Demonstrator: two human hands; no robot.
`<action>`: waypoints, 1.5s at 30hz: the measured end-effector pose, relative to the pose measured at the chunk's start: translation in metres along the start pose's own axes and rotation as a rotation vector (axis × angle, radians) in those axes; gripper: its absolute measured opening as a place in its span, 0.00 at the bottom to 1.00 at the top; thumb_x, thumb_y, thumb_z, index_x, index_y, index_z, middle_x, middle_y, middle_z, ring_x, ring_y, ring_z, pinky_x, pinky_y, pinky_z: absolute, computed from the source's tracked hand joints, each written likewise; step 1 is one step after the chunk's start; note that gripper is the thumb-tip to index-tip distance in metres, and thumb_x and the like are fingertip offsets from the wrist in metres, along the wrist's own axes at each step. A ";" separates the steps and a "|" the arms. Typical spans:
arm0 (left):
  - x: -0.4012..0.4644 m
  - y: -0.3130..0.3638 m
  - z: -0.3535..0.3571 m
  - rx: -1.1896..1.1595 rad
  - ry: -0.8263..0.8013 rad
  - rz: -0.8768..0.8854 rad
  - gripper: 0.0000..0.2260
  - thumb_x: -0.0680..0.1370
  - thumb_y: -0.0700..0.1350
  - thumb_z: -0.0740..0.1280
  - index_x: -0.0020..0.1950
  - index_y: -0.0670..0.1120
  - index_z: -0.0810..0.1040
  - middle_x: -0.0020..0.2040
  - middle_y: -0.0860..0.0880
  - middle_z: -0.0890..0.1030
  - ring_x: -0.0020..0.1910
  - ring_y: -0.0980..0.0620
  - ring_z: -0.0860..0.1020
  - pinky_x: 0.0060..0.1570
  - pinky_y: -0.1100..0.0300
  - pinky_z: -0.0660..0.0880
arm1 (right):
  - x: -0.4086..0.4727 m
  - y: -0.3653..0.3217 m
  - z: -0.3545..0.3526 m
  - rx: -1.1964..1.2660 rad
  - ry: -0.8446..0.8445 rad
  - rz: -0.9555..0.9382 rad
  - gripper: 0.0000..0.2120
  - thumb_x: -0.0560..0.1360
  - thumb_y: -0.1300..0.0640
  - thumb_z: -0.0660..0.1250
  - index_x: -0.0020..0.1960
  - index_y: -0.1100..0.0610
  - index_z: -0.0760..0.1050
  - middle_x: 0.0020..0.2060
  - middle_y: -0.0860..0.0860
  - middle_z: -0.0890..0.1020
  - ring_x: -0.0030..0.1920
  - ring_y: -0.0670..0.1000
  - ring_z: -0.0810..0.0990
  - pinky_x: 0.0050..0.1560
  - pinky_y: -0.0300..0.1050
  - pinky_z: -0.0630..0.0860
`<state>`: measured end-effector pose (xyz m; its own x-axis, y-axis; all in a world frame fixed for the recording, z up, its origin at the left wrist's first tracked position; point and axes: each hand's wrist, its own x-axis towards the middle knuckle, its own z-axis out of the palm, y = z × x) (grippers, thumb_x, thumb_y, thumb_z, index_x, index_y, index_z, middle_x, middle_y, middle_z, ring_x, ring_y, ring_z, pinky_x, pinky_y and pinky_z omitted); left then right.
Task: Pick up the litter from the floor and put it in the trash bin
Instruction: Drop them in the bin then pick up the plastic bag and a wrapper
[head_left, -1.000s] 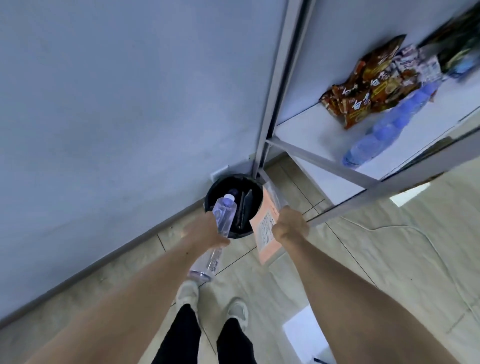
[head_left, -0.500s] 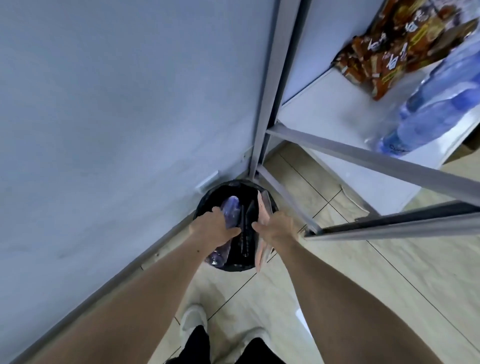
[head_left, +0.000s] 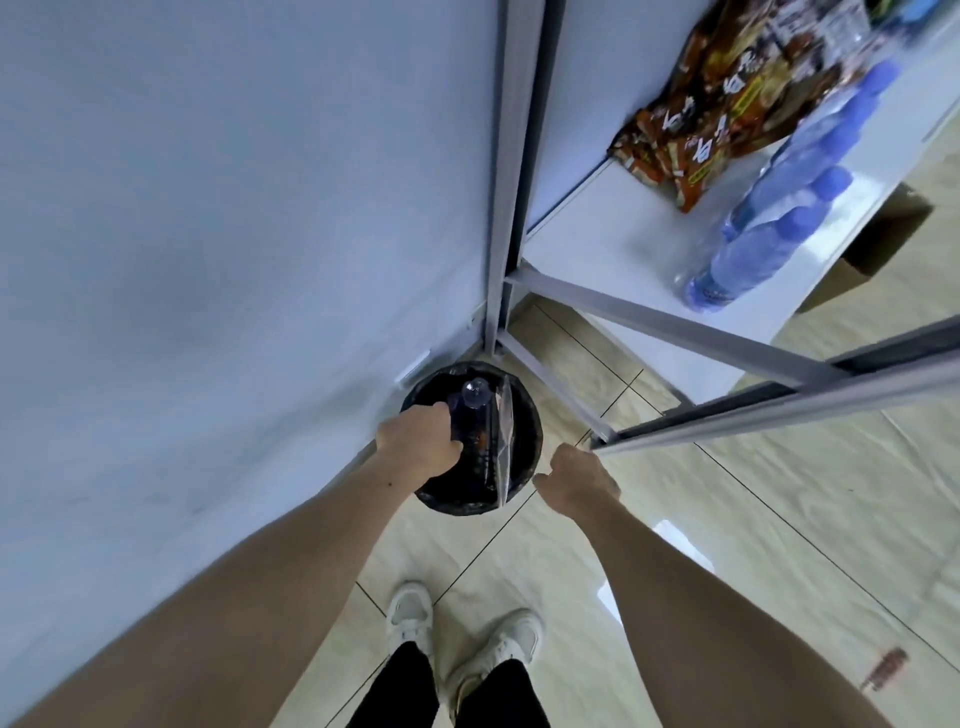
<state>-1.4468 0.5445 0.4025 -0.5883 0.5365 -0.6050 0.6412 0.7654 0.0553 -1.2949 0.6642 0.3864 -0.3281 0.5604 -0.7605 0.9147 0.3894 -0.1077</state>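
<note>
A round black trash bin (head_left: 524, 488) stands on the tiled floor against the wall, by the shelf leg. My left hand (head_left: 423, 441) is over the bin's left side, shut on a clear plastic bottle (head_left: 110, 395) whose cap end points up inside the bin. A flat wrapper (head_left: 503, 431) stands on edge inside the bin, right of the bottle. My right hand (head_left: 574, 480) hovers just right of the bin rim, fingers loosely curled, holding nothing.
A grey metal shelf (head_left: 670, 322) rises to the right with snack bags (head_left: 722, 119) and blue water bottles (head_left: 769, 234) on it. A cardboard box (head_left: 872, 244) sits behind. A small brown scrap (head_left: 885, 670) lies on the floor at lower right. My white shoes (head_left: 457, 629) stand below the bin.
My right hand has let go of the wrapper, which now stands in the bin, and pulled back to the right. My left hand pushed the bottle deeper into the bin.
</note>
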 end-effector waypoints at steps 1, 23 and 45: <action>-0.007 0.004 -0.008 0.004 0.001 0.013 0.14 0.77 0.55 0.63 0.55 0.46 0.71 0.43 0.50 0.74 0.48 0.45 0.78 0.39 0.56 0.69 | -0.009 0.002 -0.004 0.003 -0.005 -0.004 0.15 0.76 0.54 0.62 0.62 0.54 0.73 0.57 0.53 0.78 0.58 0.56 0.78 0.46 0.43 0.69; -0.252 0.206 0.020 0.422 -0.093 0.737 0.11 0.77 0.50 0.62 0.55 0.46 0.74 0.55 0.48 0.80 0.53 0.46 0.78 0.43 0.57 0.72 | -0.298 0.236 0.074 0.515 0.178 0.455 0.04 0.75 0.57 0.63 0.41 0.56 0.71 0.40 0.52 0.76 0.45 0.56 0.77 0.37 0.40 0.67; -0.472 0.424 0.273 0.509 -0.142 0.791 0.20 0.75 0.55 0.64 0.64 0.48 0.70 0.58 0.49 0.76 0.58 0.47 0.75 0.45 0.56 0.68 | -0.457 0.587 0.253 0.637 0.149 0.673 0.11 0.75 0.55 0.66 0.57 0.53 0.75 0.53 0.51 0.79 0.48 0.53 0.77 0.46 0.42 0.69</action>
<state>-0.7625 0.5185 0.4951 0.1523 0.7591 -0.6329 0.9853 -0.0663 0.1575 -0.5480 0.4516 0.5086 0.3308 0.6271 -0.7052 0.8653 -0.4997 -0.0384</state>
